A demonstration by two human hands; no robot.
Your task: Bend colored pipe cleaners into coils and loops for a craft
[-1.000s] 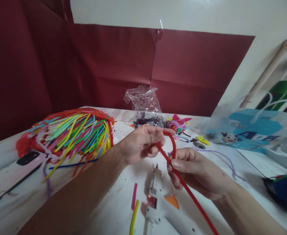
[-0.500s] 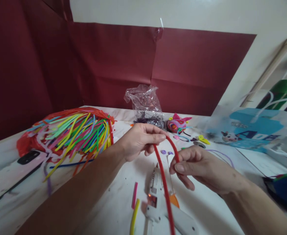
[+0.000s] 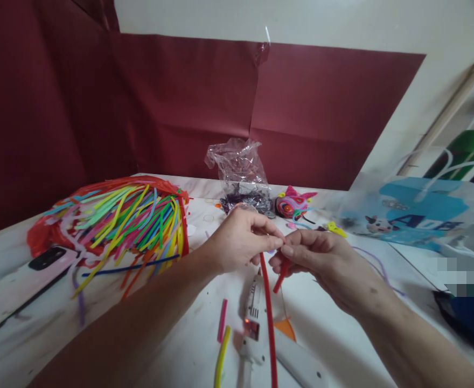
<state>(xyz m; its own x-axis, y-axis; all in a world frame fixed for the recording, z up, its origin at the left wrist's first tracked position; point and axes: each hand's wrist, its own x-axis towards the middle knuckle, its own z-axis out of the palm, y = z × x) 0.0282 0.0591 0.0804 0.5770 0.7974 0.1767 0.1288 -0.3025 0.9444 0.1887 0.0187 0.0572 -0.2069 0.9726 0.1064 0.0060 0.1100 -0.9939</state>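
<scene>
A red pipe cleaner (image 3: pixel 270 323) is pinched between both my hands above the table. My left hand (image 3: pixel 243 237) grips it with thumb and fingertips, and its long end hangs down toward the near edge of view. Fingertips nearly touching the left, my right hand (image 3: pixel 315 258) pinches the same pipe cleaner, whose short end pokes out below the fingers. Under the hanging strand lies a white glue gun (image 3: pixel 255 307) with a small glowing orange light. Left of it are a pink pipe cleaner piece (image 3: pixel 223 320) and a yellow piece (image 3: pixel 221 358).
Many coloured pipe cleaners (image 3: pixel 140 221) spread over a red plastic bag (image 3: pixel 39 237) at left, near a pink phone (image 3: pixel 19 285). Farther back stand a clear plastic bag (image 3: pixel 239 161) and a pink decorated figure (image 3: pixel 293 203). A blue-and-white carrier bag (image 3: pixel 423 210) is at right.
My right hand has moved up and left to meet my left hand. The pipe cleaner's arch between them has closed into a tight bend at the fingertips.
</scene>
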